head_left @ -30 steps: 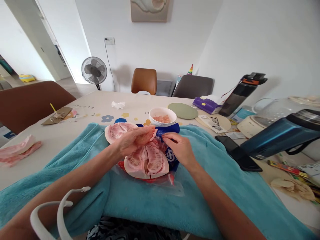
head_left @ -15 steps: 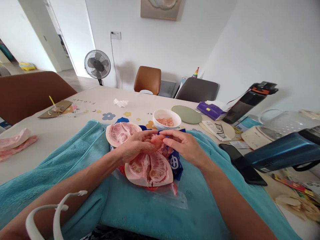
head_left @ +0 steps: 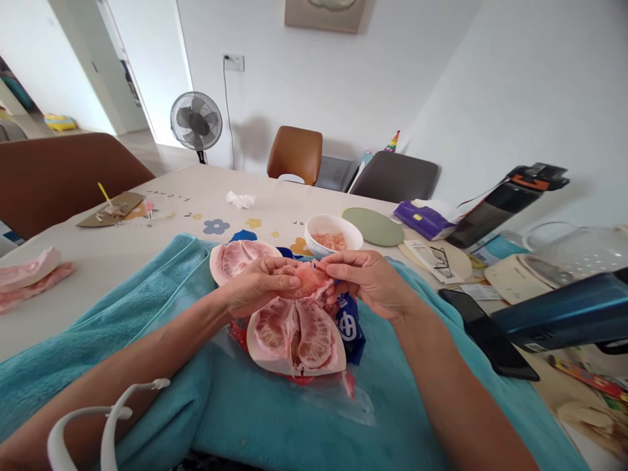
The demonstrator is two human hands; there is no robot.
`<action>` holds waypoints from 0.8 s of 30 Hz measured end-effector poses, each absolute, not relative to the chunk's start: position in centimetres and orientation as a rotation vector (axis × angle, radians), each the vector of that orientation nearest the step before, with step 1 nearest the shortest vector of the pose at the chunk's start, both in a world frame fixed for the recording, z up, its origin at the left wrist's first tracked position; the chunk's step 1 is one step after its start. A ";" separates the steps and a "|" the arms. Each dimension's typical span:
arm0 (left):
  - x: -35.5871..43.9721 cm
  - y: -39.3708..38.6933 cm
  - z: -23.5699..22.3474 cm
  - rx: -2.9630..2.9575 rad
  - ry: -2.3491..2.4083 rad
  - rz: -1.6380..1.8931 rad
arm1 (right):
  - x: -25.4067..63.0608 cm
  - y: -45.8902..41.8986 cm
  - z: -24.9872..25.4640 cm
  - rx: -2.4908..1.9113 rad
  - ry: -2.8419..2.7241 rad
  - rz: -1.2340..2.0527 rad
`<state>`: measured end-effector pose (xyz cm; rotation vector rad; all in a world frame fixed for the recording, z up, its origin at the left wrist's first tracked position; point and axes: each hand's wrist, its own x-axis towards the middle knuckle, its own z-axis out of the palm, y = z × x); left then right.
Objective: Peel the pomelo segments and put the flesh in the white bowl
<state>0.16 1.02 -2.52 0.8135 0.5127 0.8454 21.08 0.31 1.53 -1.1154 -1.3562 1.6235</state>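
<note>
A pink pomelo segment (head_left: 313, 281) is held up between both hands, its membrane partly loose on the right. My left hand (head_left: 260, 286) is closed on the segment's left side, thumb on top. At its right edge, my right hand (head_left: 367, 278) pinches the thin membrane between thumb and fingertips. Just below lies a cut pomelo piece (head_left: 297, 337), its hollowed sections facing up, on a red, blue and clear plastic bag (head_left: 349, 327). Another pomelo piece (head_left: 241, 258) rests behind my left hand. A white bowl (head_left: 354, 234) of peeled pink flesh stands beyond my right hand.
A turquoise blanket (head_left: 392, 399) lies beneath the fruit. To the right are a phone (head_left: 490, 333), a blue bottle (head_left: 564, 307), a black bottle (head_left: 495, 209), eyeglasses (head_left: 441, 260) and a green mat (head_left: 373, 227). Pomelo peel (head_left: 29, 271) lies at left; a white cable (head_left: 115, 412) is in front.
My right hand's fingers have closed into a pinch at the segment's edge, and more of the segment now shows. The whole view has shifted slightly.
</note>
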 end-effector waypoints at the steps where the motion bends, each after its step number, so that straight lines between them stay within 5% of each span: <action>1: 0.1 1.1 -2.5 0.805 0.508 0.851 | 21.1 0.4 1.4 -1.083 -1.299 1.672; 10: -0.4 1.4 -2.6 0.845 0.531 0.873 | 20.9 0.4 1.2 -0.978 -1.132 1.680; 18: -0.3 1.6 -3.0 0.740 0.540 0.888 | 22.2 4.5 3.9 -1.092 -1.282 0.940; 24: -0.1 1.6 -3.3 0.810 0.553 0.885 | 23.5 11.3 1.4 -1.517 -1.605 0.689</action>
